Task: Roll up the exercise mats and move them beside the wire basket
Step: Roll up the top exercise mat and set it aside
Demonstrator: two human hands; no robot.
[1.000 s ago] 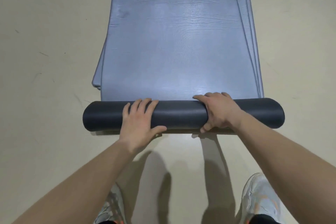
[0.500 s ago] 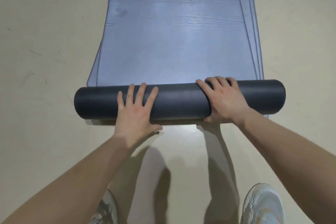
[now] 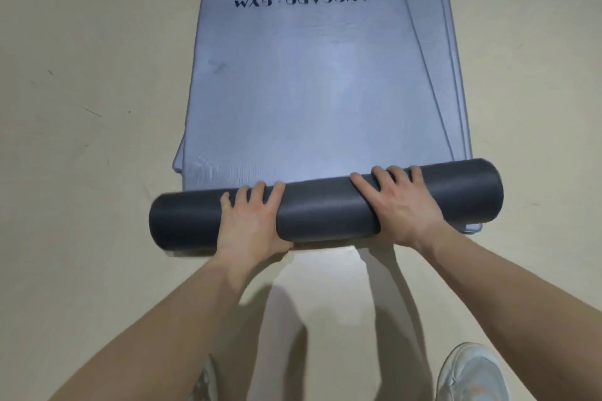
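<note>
The top grey-blue exercise mat (image 3: 309,91), printed "AVOCADO · GYM", lies flat on the floor, and its near end is wound into a thick dark grey roll (image 3: 325,208). The roll lies slightly askew, its right end farther from me. My left hand (image 3: 250,221) presses on the roll left of centre, fingers spread over its top and thumb on the near side. My right hand (image 3: 400,205) presses on it right of centre in the same way. Under this mat lie more grey mats (image 3: 456,75), their edges showing at the right and the near left.
Beige floor (image 3: 81,172) surrounds the mats on all sides. My white shoe (image 3: 472,374) is at the bottom right, and part of the other shoe shows at the bottom edge. No wire basket is in view.
Both hands have pushed the roll farther along the mat, away from me. The roll has grown thicker and now sits askew. The mat's far edge has come into view.
</note>
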